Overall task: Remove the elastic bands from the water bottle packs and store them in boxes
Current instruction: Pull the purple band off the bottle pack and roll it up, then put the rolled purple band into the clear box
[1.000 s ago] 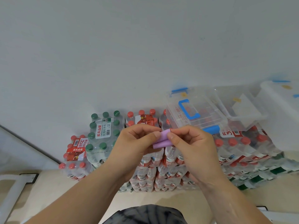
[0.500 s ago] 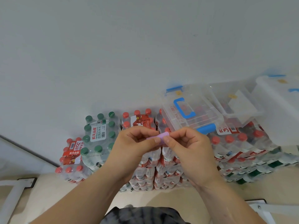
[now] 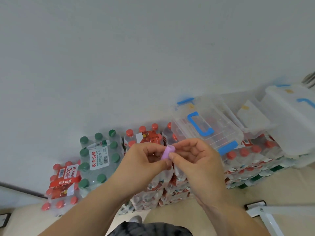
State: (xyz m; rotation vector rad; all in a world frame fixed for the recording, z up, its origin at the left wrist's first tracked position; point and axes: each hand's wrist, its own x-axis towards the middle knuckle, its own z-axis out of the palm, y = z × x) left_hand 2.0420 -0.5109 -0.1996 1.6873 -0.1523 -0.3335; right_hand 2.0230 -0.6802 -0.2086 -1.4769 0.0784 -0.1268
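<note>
White wall (image 3: 119, 57) backs stacked water bottle packs (image 3: 100, 159), a clear box (image 3: 204, 126) resting atop them. Near, left hand (image 3: 144, 161) and right hand (image 3: 197, 160) meet, each grip pinching the folded purple elastic band (image 3: 167, 151) between thumb and fingers.

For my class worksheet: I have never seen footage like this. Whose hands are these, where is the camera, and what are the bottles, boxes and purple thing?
No machine here: a person wears a wide-angle camera on the head, so the picture looks forward and down at their own hands. The left hand and right hand together pinch a small purple elastic band, curled into a short loop. Beyond them, shrink-wrapped water bottle packs stand on the floor against a white wall: a green-capped pack and a red-capped pack on the left, taller stacks in the middle and right. A clear box with a blue handle and other clear boxes rest on those right-hand stacks.
</note>
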